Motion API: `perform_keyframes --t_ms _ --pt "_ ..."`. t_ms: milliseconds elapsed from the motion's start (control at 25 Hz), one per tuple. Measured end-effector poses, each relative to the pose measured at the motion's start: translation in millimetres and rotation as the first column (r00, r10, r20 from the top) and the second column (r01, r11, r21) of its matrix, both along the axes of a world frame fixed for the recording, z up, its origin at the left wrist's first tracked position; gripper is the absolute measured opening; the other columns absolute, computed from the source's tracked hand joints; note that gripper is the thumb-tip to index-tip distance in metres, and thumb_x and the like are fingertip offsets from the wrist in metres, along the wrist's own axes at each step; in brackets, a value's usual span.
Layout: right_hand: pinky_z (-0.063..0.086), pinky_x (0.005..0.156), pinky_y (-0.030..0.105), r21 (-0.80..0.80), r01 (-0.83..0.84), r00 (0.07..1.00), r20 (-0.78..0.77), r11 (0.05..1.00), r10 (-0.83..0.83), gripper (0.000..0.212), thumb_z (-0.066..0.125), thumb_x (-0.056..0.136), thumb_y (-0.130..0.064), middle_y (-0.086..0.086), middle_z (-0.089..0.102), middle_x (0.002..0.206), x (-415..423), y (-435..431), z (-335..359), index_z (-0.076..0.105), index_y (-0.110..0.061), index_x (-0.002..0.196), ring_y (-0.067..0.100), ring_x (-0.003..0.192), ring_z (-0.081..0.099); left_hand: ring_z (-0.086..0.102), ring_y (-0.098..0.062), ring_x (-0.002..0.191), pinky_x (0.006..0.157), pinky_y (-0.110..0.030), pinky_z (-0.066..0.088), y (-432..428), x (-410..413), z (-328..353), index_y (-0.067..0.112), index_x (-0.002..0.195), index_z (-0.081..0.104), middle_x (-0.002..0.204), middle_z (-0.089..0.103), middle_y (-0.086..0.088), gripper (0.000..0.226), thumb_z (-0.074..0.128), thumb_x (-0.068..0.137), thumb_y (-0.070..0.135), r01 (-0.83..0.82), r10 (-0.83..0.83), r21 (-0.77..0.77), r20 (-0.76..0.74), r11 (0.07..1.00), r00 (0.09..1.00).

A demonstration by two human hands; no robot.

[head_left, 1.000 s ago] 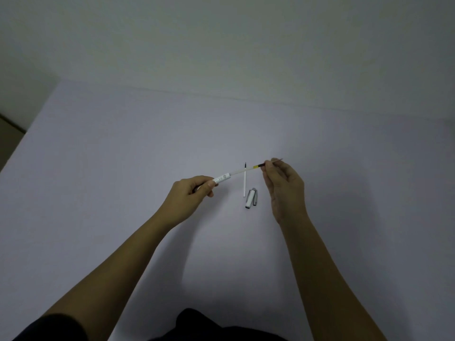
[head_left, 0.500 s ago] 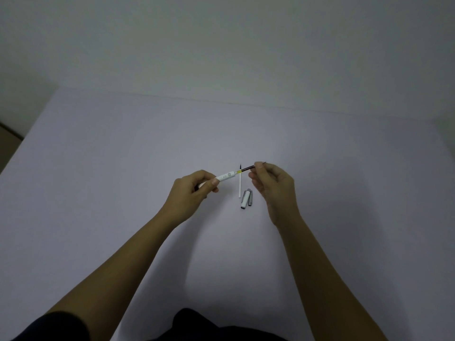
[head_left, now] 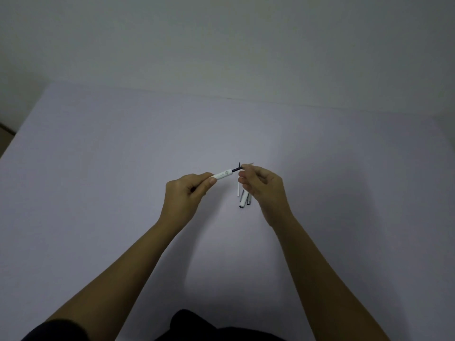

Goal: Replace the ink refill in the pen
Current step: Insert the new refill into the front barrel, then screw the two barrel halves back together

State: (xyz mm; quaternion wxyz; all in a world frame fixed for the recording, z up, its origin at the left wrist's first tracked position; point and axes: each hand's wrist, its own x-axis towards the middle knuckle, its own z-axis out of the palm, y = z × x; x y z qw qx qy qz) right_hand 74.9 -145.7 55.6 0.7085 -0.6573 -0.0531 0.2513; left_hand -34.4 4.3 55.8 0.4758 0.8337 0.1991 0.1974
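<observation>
My left hand [head_left: 188, 193] grips a white pen barrel [head_left: 223, 174] above the table, open end pointing right. A thin ink refill [head_left: 236, 169] sticks out of that end by a short dark stretch. My right hand [head_left: 263, 187] pinches the refill's outer end, and its pale tip shows past my fingers. On the table beneath lie a second white refill [head_left: 238, 189] and a silver pen cap [head_left: 242, 200] with a small grey piece [head_left: 249, 200] beside it, partly hidden by my right hand.
The pale table [head_left: 123, 156] stretches wide on all sides, its back edge meeting a plain wall [head_left: 221, 45]. The table's left edge [head_left: 14, 139] drops off toward a darker floor. Dark clothing shows at the bottom of the view.
My right hand has moved left toward my left hand, sliding the refill deep into the barrel. Only a short dark part of the refill now shows between the hands.
</observation>
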Motion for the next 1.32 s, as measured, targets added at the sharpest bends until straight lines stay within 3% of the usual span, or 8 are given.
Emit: perform_keyframes --t_ms 160,280,400,680,960,1120,1200,1320 --pt "0.053 0.073 0.015 -0.221 0.103 0.992 0.097 0.97 -0.084 0.012 0.058 0.09 -0.018 0.001 0.069 0.084 25.7 -18.6 -29.2 0.069 -0.019 0.096 0.006 0.073 0.067 0.057 0.001 0.059 0.055 -0.005 0.04 3.0 2.5 -3.7 0.016 0.094 0.073 0.064 0.063 0.009 0.016 0.063 0.085 0.024 -0.057 0.054 -0.131 -0.025 0.99 0.998" --pt "0.043 0.061 0.007 -0.626 0.052 0.973 0.208 0.778 0.103 0.021 0.065 0.085 -0.018 0.008 0.067 0.089 36.6 -33.2 -55.5 0.066 -0.01 0.104 0.01 0.072 0.059 0.057 0.003 0.059 0.057 -0.007 0.043 5.8 5.6 -3.4 0.016 0.094 0.073 0.066 0.063 0.011 0.015 0.062 0.086 0.022 -0.072 0.066 -0.184 -0.039 0.98 0.997" --pt "0.041 0.072 0.019 -0.745 -0.065 0.968 0.115 0.664 0.224 0.03 0.07 0.08 -0.019 0.009 0.065 0.088 36.7 -35.6 -73.1 0.063 -0.007 0.107 0.014 0.078 0.056 0.057 0.002 0.059 0.058 -0.009 0.045 6.5 6.9 -4.1 0.017 0.094 0.073 0.068 0.064 0.01 0.014 0.062 0.087 0.022 -0.07 0.061 -0.184 -0.052 0.98 0.997" --pt "0.046 0.077 0.028 -0.734 -0.083 0.974 0.084 0.674 0.212 0.039 0.075 0.076 -0.017 0.003 0.061 0.071 30.7 -19.9 -78.3 0.061 -0.003 0.109 0.02 0.081 0.06 0.058 0.001 0.059 0.061 -0.019 0.049 10.4 6.8 -5.8 0.024 0.09 0.071 0.071 0.066 0.004 0.011 0.061 0.087 0.024 -0.099 0.088 -0.21 -0.061 0.973 0.994" --pt "0.043 0.075 0.023 -0.75 -0.097 0.979 0.046 0.654 0.197 0.043 0.072 0.077 -0.011 0.016 0.07 0.097 31.2 -22.1 -77.3 0.056 -0.003 0.116 0.025 0.095 0.062 0.058 0.0 0.06 0.06 -0.018 0.049 12.0 4.0 -5.4 0.028 0.09 0.069 0.071 0.066 0.007 0.009 0.061 0.086 0.026 -0.092 0.085 -0.205 -0.043 0.974 0.995" --pt "0.044 0.066 0.022 -0.73 -0.065 0.993 0.019 0.68 0.115 0.04 0.067 0.076 -0.008 0.011 0.071 0.096 28.9 -29.3 -69.4 0.058 -0.007 0.115 0.017 0.082 0.059 0.058 -0.002 0.06 0.061 -0.02 0.049 9.7 3.4 -7.9 0.028 0.09 0.07 0.071 0.066 0.004 0.01 0.061 0.086 0.026 -0.078 0.071 -0.204 -0.043 0.976 0.997" --pt "0.045 0.063 0.019 -0.632 -0.014 0.999 0.024 0.775 0.038 0.032 0.066 0.077 -0.011 0.008 0.07 0.091 28.2 -33.2 -60.0 0.062 -0.012 0.109 0.012 0.077 0.059 0.058 -0.003 0.061 0.06 -0.019 0.048 8.1 1.8 -10.2 0.026 0.092 0.071 0.071 0.066 0.004 0.011 0.062 0.086 0.026 -0.061 0.052 -0.193 -0.055 0.979 0.997" --pt "0.055 0.073 0.02 -0.218 0.063 0.986 -0.135 0.974 -0.094 0.017 0.067 0.08 -0.006 0.008 0.071 0.086 26.1 -35.8 -38.8 0.064 -0.016 0.095 0.014 0.078 0.065 0.06 -0.004 0.064 0.058 -0.011 0.045 5.2 -1.8 -13.2 0.019 0.095 0.072 0.07 0.066 0.004 0.016 0.062 0.086 0.025 0.008 -0.02 -0.154 -0.075 0.988 0.997"
